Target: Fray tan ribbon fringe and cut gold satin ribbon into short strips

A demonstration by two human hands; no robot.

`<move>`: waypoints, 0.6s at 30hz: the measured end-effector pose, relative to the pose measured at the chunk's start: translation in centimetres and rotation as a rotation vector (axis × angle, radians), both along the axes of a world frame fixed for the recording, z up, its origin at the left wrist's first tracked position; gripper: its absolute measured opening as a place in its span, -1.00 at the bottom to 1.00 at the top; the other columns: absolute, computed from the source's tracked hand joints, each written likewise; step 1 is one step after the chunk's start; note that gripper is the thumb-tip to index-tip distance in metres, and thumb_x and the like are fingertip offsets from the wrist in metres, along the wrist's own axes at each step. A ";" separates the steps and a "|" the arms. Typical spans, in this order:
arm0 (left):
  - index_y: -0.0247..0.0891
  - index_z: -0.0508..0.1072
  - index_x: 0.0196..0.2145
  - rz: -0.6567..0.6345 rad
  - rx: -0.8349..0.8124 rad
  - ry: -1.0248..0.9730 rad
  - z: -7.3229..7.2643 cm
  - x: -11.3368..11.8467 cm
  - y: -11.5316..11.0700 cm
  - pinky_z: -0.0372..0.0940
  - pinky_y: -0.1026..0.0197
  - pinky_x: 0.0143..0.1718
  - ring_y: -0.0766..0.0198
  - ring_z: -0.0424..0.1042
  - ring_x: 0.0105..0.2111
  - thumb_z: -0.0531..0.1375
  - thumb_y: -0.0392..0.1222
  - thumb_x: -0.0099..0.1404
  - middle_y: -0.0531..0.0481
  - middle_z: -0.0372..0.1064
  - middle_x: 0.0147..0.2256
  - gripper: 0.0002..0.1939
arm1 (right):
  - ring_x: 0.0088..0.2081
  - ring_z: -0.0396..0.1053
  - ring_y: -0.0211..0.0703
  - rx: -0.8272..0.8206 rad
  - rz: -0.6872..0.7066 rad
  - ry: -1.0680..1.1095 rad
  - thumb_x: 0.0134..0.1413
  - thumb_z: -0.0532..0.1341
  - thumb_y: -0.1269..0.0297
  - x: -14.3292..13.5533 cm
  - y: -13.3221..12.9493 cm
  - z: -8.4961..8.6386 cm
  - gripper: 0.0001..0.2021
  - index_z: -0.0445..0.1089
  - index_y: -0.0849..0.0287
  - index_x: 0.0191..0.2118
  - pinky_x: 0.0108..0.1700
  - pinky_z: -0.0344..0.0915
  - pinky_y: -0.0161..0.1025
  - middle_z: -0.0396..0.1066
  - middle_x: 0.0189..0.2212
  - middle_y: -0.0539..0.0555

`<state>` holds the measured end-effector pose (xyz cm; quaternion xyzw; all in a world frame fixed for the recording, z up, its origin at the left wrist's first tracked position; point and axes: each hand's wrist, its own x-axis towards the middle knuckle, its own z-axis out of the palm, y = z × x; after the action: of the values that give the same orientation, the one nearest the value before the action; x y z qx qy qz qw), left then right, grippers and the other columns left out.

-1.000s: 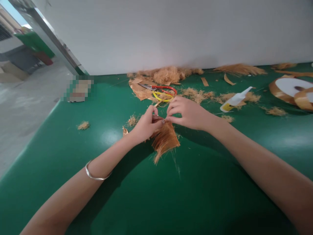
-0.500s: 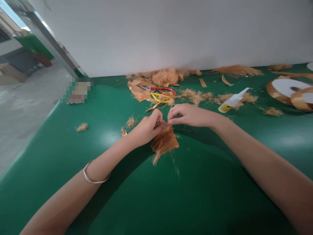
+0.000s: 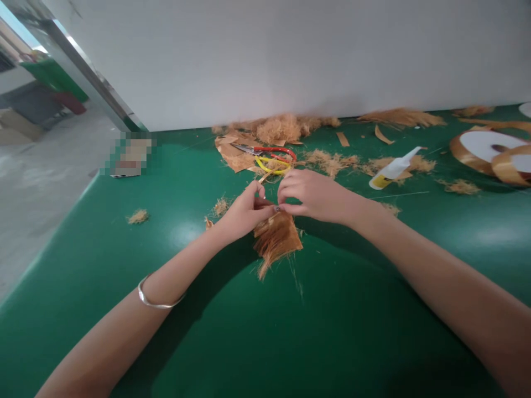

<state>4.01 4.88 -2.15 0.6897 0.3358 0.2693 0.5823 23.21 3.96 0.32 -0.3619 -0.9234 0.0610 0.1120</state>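
A copper-brown piece of ribbon (image 3: 286,235) with a frayed lower left edge lies on the green table in front of me. My left hand (image 3: 244,213) pinches its upper edge between thumb and fingers. On the same upper edge, the fingertips of my right hand (image 3: 309,193) close in a pinch, touching my left thumb. Their fingers partly hide the top of the ribbon. Just beyond my hands rest scissors (image 3: 274,157) with one red and one yellow handle.
Fluffy brown fibres (image 3: 282,128) and ribbon scraps are heaped along the white wall (image 3: 290,55). To the right lie a white glue bottle (image 3: 394,170) and ribbon rolls (image 3: 464,155). Small fibre tufts (image 3: 138,216) dot the green table (image 3: 265,342).
My right hand has shifted slightly left, so its fingertips meet my left thumb. The left thumb now stretches straighter along the ribbon's top. The ribbon stays in nearly the same spot.
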 end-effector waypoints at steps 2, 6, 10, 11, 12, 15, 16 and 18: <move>-0.17 -0.01 -0.40 0.042 -0.074 -0.023 0.0 0.0 0.2 -0.05 0.35 -0.63 0.48 0.14 -0.65 0.16 -0.33 0.11 0.18 0.26 -0.58 -0.68 | -0.27 0.23 -0.06 0.133 0.011 -0.006 0.15 0.04 0.28 -0.3 -0.1 0.0 -0.75 0.42 0.20 -0.42 -0.21 0.13 -0.12 0.41 -0.41 0.14; -0.17 0.02 -0.40 0.102 -0.197 -0.118 0.2 0.0 0.4 0.01 0.36 -0.63 0.45 0.23 -0.65 0.20 -0.31 0.08 0.18 0.27 -0.59 -0.66 | -0.16 0.21 0.01 0.273 -0.033 0.005 0.20 -0.02 0.35 -0.7 -0.8 0.2 -0.71 0.44 0.17 -0.36 -0.16 0.10 -0.07 0.43 -0.32 0.16; -0.19 0.03 -0.42 0.152 -0.279 -0.192 0.3 0.0 0.5 0.10 0.35 -0.58 0.42 0.29 -0.62 0.20 -0.31 0.05 0.21 0.23 -0.62 -0.67 | -0.14 0.20 -0.03 0.293 -0.033 -0.007 0.24 -0.06 0.36 -0.9 -1.5 0.5 -0.66 0.44 0.14 -0.39 -0.17 0.08 -0.09 0.42 -0.29 0.15; -0.19 0.03 -0.42 0.150 -0.279 -0.194 0.3 0.0 0.5 0.10 0.36 -0.57 0.42 0.29 -0.61 0.20 -0.31 0.04 0.22 0.24 -0.63 -0.67 | -0.15 0.20 -0.03 0.294 -0.026 -0.007 0.24 -0.06 0.35 -1.0 -1.5 0.4 -0.65 0.44 0.14 -0.40 -0.17 0.08 -0.09 0.42 -0.30 0.14; -0.19 0.02 -0.42 0.142 -0.268 -0.191 0.2 0.0 0.5 0.10 0.36 -0.55 0.43 0.29 -0.60 0.20 -0.32 0.04 0.22 0.25 -0.63 -0.67 | -0.15 0.20 -0.03 0.293 -0.021 -0.004 0.24 -0.06 0.34 -0.9 -1.5 0.4 -0.66 0.44 0.15 -0.40 -0.18 0.08 -0.10 0.42 -0.30 0.14; -0.19 0.01 -0.41 0.103 -0.185 -0.156 0.0 -0.1 0.6 0.10 0.36 -0.52 0.44 0.29 -0.57 0.19 -0.35 0.04 0.21 0.27 -0.61 -0.65 | -0.18 0.20 -0.03 0.261 -0.025 0.050 0.23 -0.02 0.28 -0.7 -1.3 0.3 -0.69 0.45 0.16 -0.36 -0.16 0.11 -0.09 0.44 -0.33 0.13; -0.18 0.00 -0.41 0.084 -0.145 -0.137 -0.1 -0.2 0.6 0.10 0.35 -0.51 0.44 0.29 -0.56 0.19 -0.35 0.05 0.20 0.28 -0.60 -0.65 | -0.18 0.20 -0.03 0.239 -0.033 0.075 0.22 0.00 0.26 -0.6 -1.2 0.2 -0.71 0.46 0.17 -0.34 -0.15 0.13 -0.09 0.44 -0.33 0.13; -0.18 -0.01 -0.39 0.036 -0.049 -0.093 -0.1 -0.4 0.6 0.11 0.33 -0.49 0.42 0.30 -0.52 0.17 -0.32 0.09 0.16 0.33 -0.54 -0.67 | -0.18 0.21 -0.03 0.180 -0.059 0.110 0.19 0.04 0.25 -0.4 -1.0 0.3 -0.74 0.47 0.17 -0.31 -0.12 0.15 -0.08 0.45 -0.30 0.13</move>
<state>3.64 5.49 -2.30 0.6557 0.3274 0.3031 0.6091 22.84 2.98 0.59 -0.3736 -0.9065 -0.0056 0.1964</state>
